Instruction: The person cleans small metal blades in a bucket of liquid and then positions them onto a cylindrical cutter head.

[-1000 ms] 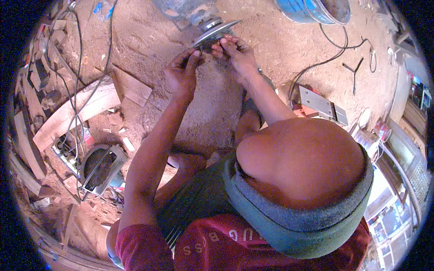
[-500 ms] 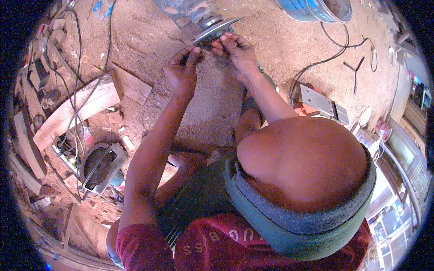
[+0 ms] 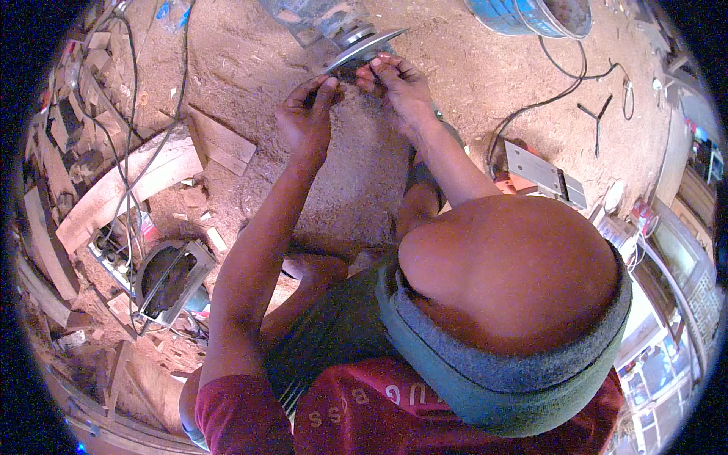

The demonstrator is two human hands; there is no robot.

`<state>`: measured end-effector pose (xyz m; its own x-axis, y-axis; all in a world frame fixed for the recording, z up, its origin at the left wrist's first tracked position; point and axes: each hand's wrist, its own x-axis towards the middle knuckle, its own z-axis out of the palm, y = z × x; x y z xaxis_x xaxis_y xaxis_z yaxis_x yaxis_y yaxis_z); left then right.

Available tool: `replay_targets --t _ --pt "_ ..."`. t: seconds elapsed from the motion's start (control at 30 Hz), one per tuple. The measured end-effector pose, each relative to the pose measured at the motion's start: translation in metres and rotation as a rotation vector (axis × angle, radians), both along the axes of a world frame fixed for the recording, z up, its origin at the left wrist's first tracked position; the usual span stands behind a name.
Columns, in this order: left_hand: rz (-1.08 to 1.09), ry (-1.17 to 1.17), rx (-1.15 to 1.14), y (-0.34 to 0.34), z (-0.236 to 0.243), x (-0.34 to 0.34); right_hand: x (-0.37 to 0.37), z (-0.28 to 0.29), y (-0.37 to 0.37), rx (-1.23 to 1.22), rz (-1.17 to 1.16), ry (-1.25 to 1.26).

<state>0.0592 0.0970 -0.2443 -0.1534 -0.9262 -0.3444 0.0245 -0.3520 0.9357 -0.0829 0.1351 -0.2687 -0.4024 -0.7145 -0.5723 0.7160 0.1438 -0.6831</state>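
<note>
A thin, shiny metal disc point(image 3: 356, 51) sits tilted on the round end of a scuffed blue-grey machine point(image 3: 307, 17) at the top. My left hand point(image 3: 307, 114) is just below the disc's left edge, thumb and fingers pinched together. To its right, my right hand point(image 3: 402, 85) is close under the disc, with thumb and fingers also closed in a pinch. Something small and dark shows between the fingertips of both hands. Its kind cannot be made out, nor whether it touches the disc.
Left, a circular saw point(image 3: 171, 284) lies among wood offcuts, a curved board point(image 3: 129, 189) and black cables point(image 3: 130, 91). A blue metal drum point(image 3: 523, 17) stands far right. Nearer are an orange tool with a grey plate point(image 3: 544, 173) and a three-armed dark metal piece point(image 3: 597, 121).
</note>
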Motion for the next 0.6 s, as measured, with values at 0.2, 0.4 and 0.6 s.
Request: replay_targets --t 0.2,0.4,0.6 --pt "-0.006 -0.018 0.016 0.000 -0.005 0.001 0.001 0.000 0.000 0.001 -0.001 0.007" --pt "-0.075 -0.021 -0.008 -0.005 0.000 0.002 -0.001 -0.001 0.001 -0.005 -0.014 0.000" --pt "-0.080 -0.039 -0.006 -0.006 0.001 0.003 -0.002 -0.010 0.003 0.013 -0.007 0.033"
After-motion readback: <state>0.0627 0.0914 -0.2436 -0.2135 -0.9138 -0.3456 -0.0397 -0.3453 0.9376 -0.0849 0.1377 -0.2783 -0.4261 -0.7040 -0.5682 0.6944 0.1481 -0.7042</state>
